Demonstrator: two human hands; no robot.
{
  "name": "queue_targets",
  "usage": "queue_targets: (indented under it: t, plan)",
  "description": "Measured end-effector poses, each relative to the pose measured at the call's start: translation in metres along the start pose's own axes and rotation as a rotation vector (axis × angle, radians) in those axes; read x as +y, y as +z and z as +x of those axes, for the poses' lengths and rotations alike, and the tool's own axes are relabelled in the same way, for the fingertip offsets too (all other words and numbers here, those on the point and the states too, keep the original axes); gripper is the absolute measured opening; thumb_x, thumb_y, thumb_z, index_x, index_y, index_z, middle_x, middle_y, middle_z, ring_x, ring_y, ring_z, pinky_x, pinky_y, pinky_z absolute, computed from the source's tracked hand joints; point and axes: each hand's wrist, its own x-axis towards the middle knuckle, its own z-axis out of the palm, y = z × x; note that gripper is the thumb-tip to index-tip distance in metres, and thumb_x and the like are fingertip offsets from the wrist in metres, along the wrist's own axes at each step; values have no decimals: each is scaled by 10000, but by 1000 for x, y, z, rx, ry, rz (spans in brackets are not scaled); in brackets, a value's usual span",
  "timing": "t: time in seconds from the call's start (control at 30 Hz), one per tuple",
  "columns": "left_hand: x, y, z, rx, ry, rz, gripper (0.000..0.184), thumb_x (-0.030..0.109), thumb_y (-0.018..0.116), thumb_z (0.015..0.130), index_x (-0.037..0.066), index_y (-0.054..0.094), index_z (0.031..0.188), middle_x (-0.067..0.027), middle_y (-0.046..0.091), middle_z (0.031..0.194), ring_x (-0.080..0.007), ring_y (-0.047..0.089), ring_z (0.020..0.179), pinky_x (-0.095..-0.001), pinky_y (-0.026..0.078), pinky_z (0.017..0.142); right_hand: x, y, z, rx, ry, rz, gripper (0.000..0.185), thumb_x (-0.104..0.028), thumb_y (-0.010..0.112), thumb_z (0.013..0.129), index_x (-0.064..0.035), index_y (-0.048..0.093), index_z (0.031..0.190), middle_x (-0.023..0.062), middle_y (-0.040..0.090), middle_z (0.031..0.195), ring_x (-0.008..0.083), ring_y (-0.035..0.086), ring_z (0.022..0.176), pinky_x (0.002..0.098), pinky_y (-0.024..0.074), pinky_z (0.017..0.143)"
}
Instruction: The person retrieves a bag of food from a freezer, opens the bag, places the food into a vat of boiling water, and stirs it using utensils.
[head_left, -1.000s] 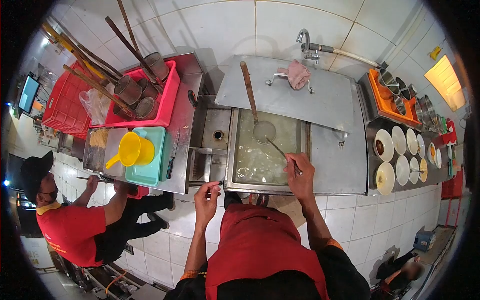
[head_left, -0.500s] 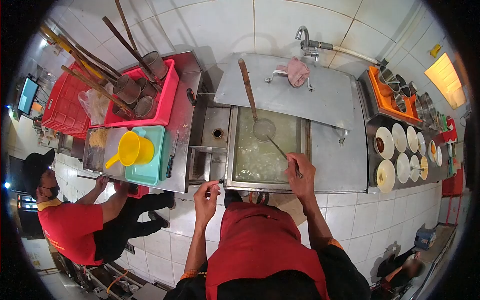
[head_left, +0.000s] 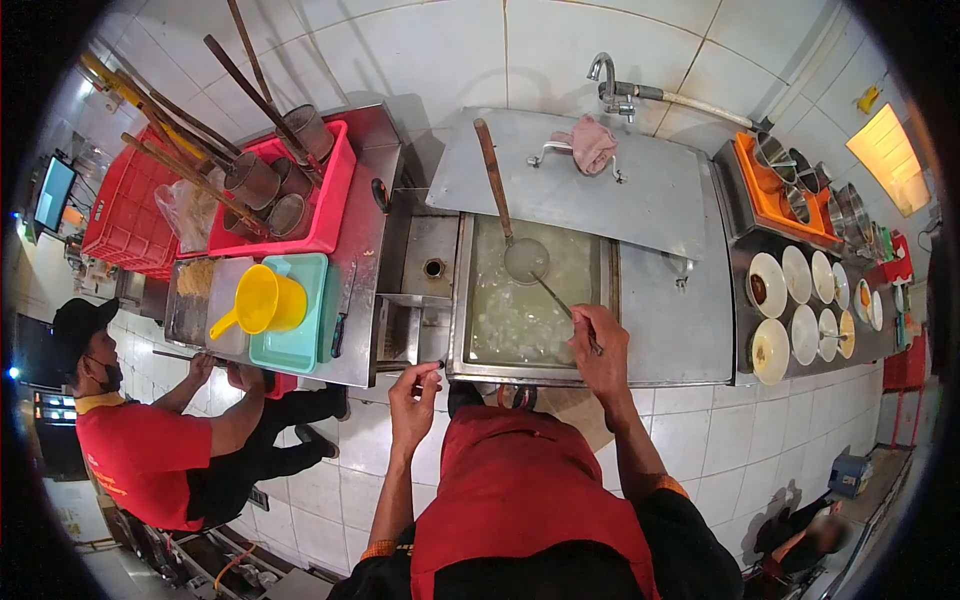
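Observation:
My right hand is closed around the thin metal handle of a long utensil, which slants down into the cloudy liquid of a square metal vat. Its far end meets a round mesh strainer in the liquid, whose wooden handle leans against the metal lid. At the vat's front left corner my left hand has curled fingers, their tips beside a small dark knob. Whether they grip that knob is unclear.
A folded pink cloth lies on the lid handle. Left are a yellow jug on a teal tray, a knife and a pink bin of strainers. Several bowls stand right. A co-worker is at left.
Both hands and the utensil stay almost where they were. The co-worker's head at left has turned slightly.

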Motion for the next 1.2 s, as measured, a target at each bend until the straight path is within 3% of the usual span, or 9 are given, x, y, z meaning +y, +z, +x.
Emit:
queue_targets:
  t: [0.67, 0.97, 1.07, 1.2]
  plan:
    - [-5, 1, 7, 20, -8, -48, 209, 210, 616, 967, 45, 662, 1088, -24, 664, 866, -99, 630, 754, -247, 490, 639, -36, -17, 19, 70, -10, 10, 105, -7, 555, 960, 16, 622, 1038, 88, 595, 825, 119, 631, 632, 258, 521, 540]
    - [-5, 1, 6, 18, -27, -50, 201, 193, 597, 976, 43, 654, 1096, -31, 668, 871, -101, 631, 765, -249, 492, 645, -39, -14, 12, 53, 40, 52, 126, -19, 576, 947, -9, 630, 1060, 109, 594, 823, 170, 659, 658, 283, 555, 569]
    - [-2, 3, 7, 19, -22, -34, 205, 198, 601, 974, 44, 653, 1098, -35, 673, 879, -101, 632, 769, -249, 494, 646, -33, -12, 14, 38, 21, -1, 109, -8, 559, 957, 17, 621, 1043, 89, 596, 825, 122, 633, 638, 252, 529, 571]
    - [0, 2, 5, 23, -14, -30, 208, 205, 609, 970, 49, 654, 1100, -37, 677, 882, -103, 637, 767, -252, 501, 640, -26, -4, 20, 56, -21, 21, 106, -8, 563, 956, 20, 624, 1038, 90, 590, 816, 124, 637, 635, 253, 523, 564]
